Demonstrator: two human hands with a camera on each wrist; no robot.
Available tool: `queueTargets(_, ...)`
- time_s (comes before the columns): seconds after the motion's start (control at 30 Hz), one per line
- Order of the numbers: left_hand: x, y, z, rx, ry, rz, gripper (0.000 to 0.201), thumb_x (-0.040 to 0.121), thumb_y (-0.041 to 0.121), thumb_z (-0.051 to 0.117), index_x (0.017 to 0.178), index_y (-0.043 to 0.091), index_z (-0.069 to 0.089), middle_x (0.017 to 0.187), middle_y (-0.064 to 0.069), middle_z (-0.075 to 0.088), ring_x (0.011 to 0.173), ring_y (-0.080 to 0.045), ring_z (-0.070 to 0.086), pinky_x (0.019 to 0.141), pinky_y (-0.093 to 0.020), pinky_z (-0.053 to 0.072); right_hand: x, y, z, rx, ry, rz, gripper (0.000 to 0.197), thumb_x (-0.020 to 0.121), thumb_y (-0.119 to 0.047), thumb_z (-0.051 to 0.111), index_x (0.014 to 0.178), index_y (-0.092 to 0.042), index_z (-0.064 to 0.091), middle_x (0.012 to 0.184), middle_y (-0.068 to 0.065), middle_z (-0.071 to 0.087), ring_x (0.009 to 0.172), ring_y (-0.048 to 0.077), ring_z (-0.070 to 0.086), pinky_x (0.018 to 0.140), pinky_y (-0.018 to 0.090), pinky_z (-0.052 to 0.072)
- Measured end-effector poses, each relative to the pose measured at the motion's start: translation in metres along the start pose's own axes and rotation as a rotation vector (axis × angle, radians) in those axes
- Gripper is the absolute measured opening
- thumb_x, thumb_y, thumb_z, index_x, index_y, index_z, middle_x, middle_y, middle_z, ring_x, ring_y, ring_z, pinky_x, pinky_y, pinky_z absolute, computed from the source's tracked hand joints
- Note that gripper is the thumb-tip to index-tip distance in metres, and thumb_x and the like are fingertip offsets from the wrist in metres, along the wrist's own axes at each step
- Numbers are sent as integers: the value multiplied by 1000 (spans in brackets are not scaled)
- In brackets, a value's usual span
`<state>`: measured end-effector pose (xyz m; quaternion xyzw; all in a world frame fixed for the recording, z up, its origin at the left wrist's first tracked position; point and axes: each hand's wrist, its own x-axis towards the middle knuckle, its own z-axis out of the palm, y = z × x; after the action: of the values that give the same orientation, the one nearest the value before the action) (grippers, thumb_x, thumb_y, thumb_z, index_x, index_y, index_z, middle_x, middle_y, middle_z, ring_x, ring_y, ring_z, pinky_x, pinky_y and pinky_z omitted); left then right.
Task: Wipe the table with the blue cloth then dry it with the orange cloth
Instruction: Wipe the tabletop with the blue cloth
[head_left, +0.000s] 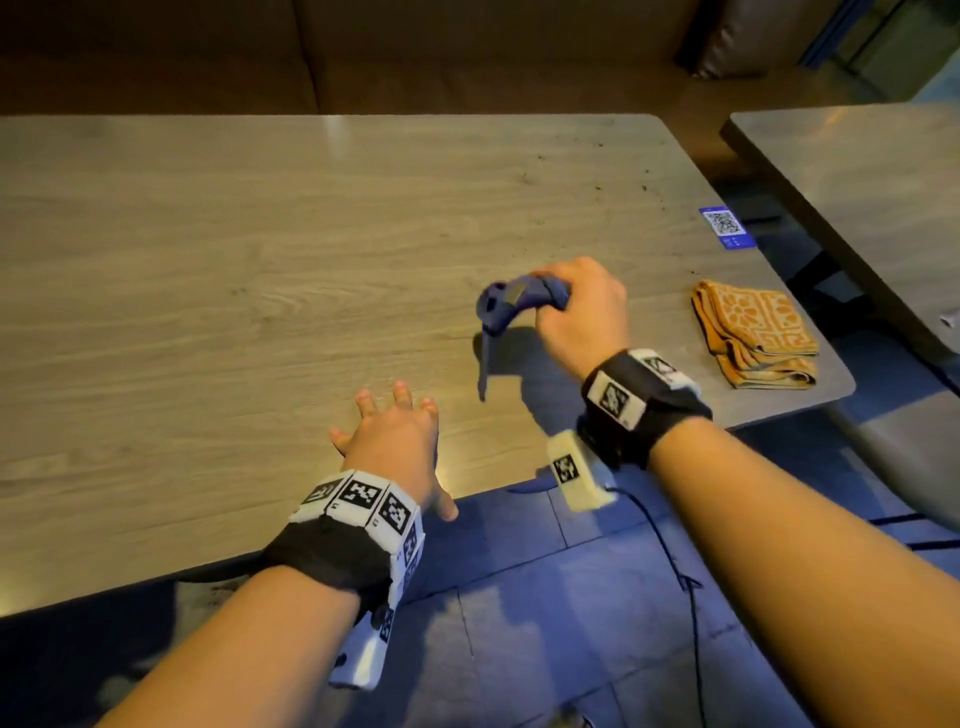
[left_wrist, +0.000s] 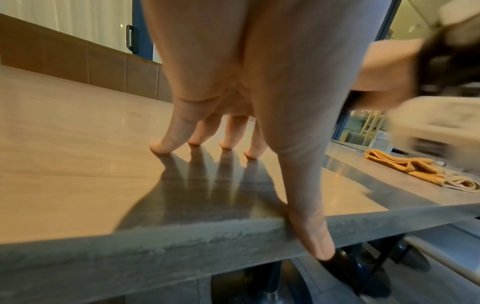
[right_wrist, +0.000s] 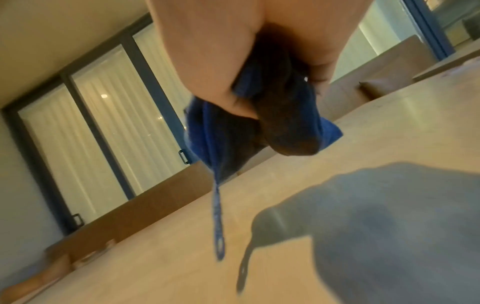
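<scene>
Blue cloth (head_left: 511, 306), bunched into a wad, held in the air above the wood-grain laminate table (head_left: 260, 234), clear of the surface. One thin strip or loop of it hangs straight down (right_wrist: 218, 222); tip not touching the tabletop, own shadow visible beneath.

Right hand (head_left: 582, 312): fingers curled tight round the wad, thumb closed over it. Wrist view confirms the fabric is squeezed inside the fist, dark folds bulging out below.

Left hand (head_left: 395, 441): spread flat, holding nothing. Four fingertips (left_wrist: 161, 148) planted on the tabletop near the front edge; thumb (left_wrist: 311, 236) reaches down over the table's front edge.

Orange patterned cloth (head_left: 756, 335), folded into a rough square, lies on the table's near right corner, to the right of the right hand and apart from it. Untouched.

Small blue card with a QR code (head_left: 723, 227) sits flat at the right edge of the table, beyond the orange cloth.

Dark crumbs or specks (head_left: 602, 187) scattered on the far right part of the tabletop.

Both wrists carry black straps with black-and-white marker tiles (head_left: 363, 496).

Second table (head_left: 857, 171) at far right. Brown upholstered bench (head_left: 415, 52) behind the main table.
</scene>
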<state>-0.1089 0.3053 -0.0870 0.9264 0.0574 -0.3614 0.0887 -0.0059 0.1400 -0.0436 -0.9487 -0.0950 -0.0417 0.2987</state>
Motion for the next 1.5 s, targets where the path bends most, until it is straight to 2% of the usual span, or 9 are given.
queueTargets(0.2, 2, -1, 2, 35, -18, -3, 128, 63, 51, 90, 159, 22, 11, 167, -7, -6, 150, -46, -3, 113, -70, 23, 72, -13, 80, -457, -555, -63, 43, 87, -6, 59, 127, -23, 60, 130, 7, 55, 114, 34, 51, 92, 39, 48)
queueTargets(0.33, -1, 0, 0, 41, -18, 2, 125, 60, 53, 91, 158, 23, 18, 167, -3, -3, 150, -44, -1, 111, -70, 26, -13, 6, 59, -365, -481, -300, 48, 82, -6, 60, 126, -27, 61, 124, 2, 52, 108, 31, 46, 89, 36, 42)
queueTargets(0.53, -6, 0, -2, 36, -6, -2, 127, 61, 57, 88, 159, 25, 13, 167, -3, -1, 150, -43, 1, 114, -66, 27, -110, 61, 12, -137, -445, -320, 46, 62, 8, 70, 101, -16, 74, 103, 4, 62, 87, 31, 54, 70, 34, 49)
queueTargets(0.67, -13, 2, 0, 10, 23, -37, 127, 64, 58, 86, 160, 29, 9, 168, 1, -5, 152, -38, -3, 118, -60, 24, -139, 78, -22, -100, -499, -316, 39, 67, 5, 60, 95, -19, 74, 98, -3, 62, 86, 25, 51, 66, 27, 38)
queueTargets(0.83, -16, 5, -1, 20, 27, -58, 126, 64, 58, 86, 160, 30, 9, 168, 1, -4, 153, -36, -2, 119, -59, 24, -110, 97, -37, -41, -341, -286, 39, 68, 3, 66, 102, -16, 72, 104, 0, 61, 95, 25, 50, 72, 31, 46)
queueTargets(1.0, -12, 4, -7, 46, -27, -54, 125, 68, 61, 81, 160, 29, 2, 167, 0, -8, 153, -37, -3, 119, -56, 25, -103, 95, -41, -171, -673, -194, 26, 68, -4, 49, 61, -29, 54, 86, -4, 52, 82, 25, 46, 60, 41, 45)
queueTargets(1.07, -15, 9, -9, 84, -47, -36, 120, 68, 75, 71, 159, 27, 10, 167, -3, 2, 152, -39, 7, 117, -52, 31, -87, 88, -45, -48, -767, -73, 25, 66, -4, 44, 64, -22, 60, 83, -2, 59, 81, 24, 53, 63, 42, 49)
queueTargets(1.2, -6, 19, -45, 79, 20, 30, 107, 58, 97, 51, 140, 29, 47, 139, -1, 46, 122, -28, 54, 98, -41, 49, -3, 61, -48, 131, -576, 7, 36, 67, -4, 45, 83, -20, 73, 85, 1, 72, 86, 19, 64, 69, 30, 51)
queueTargets(1.5, 124, 38, -165, -81, 140, 8, 124, 67, 63, 82, 160, 22, 10, 167, -5, -2, 151, -31, 20, 115, -48, 36, 201, 56, -56, 19, -392, -52, 40, 75, 6, 47, 91, -18, 75, 92, 8, 73, 96, 25, 63, 81, 35, 52)
